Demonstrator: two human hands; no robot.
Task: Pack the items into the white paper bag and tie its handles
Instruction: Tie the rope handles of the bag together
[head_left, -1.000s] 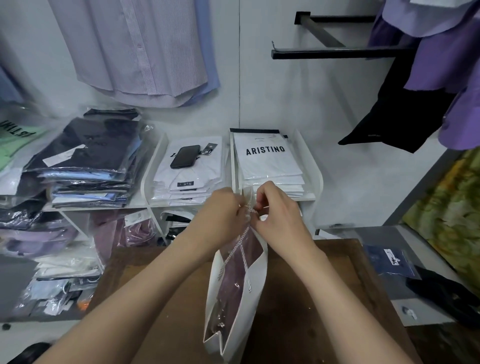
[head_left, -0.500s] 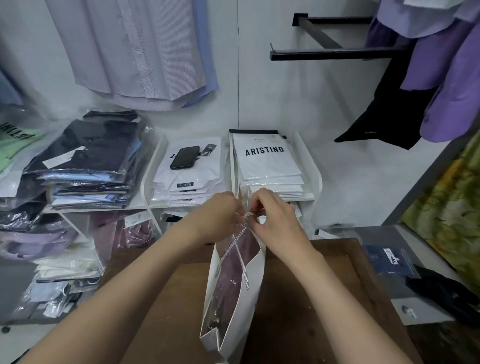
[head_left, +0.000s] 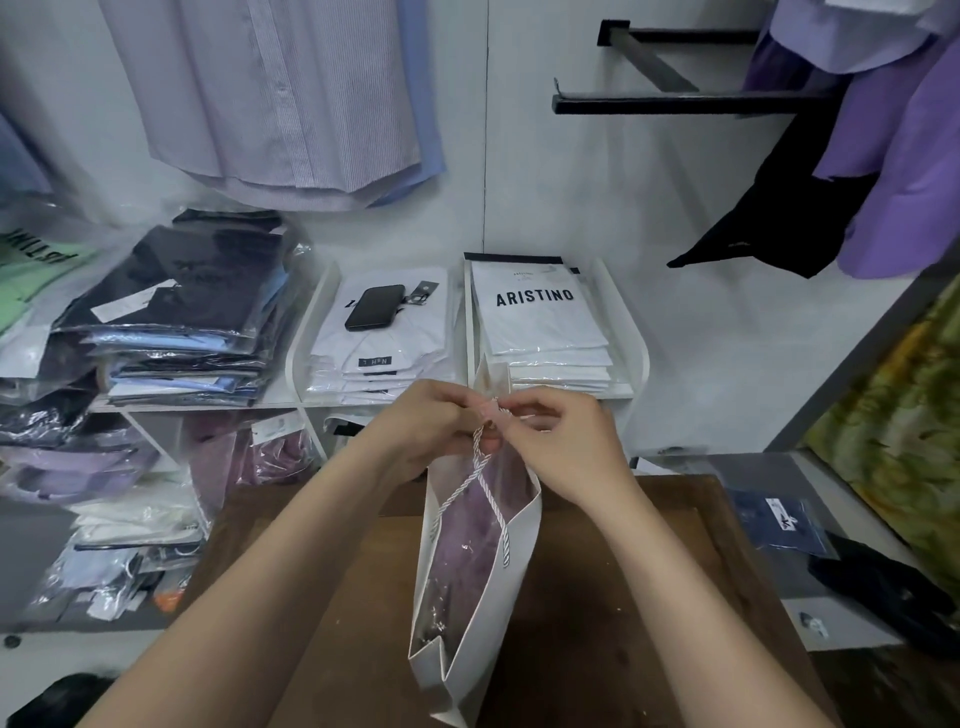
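White paper bag (head_left: 511, 587) was stood upright on wooden table (head_left: 613, 623), handles being tied.
Twisted cord handles (head_left: 480, 475) were pinched above bag mouth by left hand (head_left: 426, 423) at 10 o'clock and right hand (head_left: 563, 441) at 2 o'clock, both closed on cord. Purple wrapped garment (head_left: 467, 540) was seen inside bag.

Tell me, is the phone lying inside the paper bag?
No, the phone lies on a shirt stack on the shelf, behind the bag.
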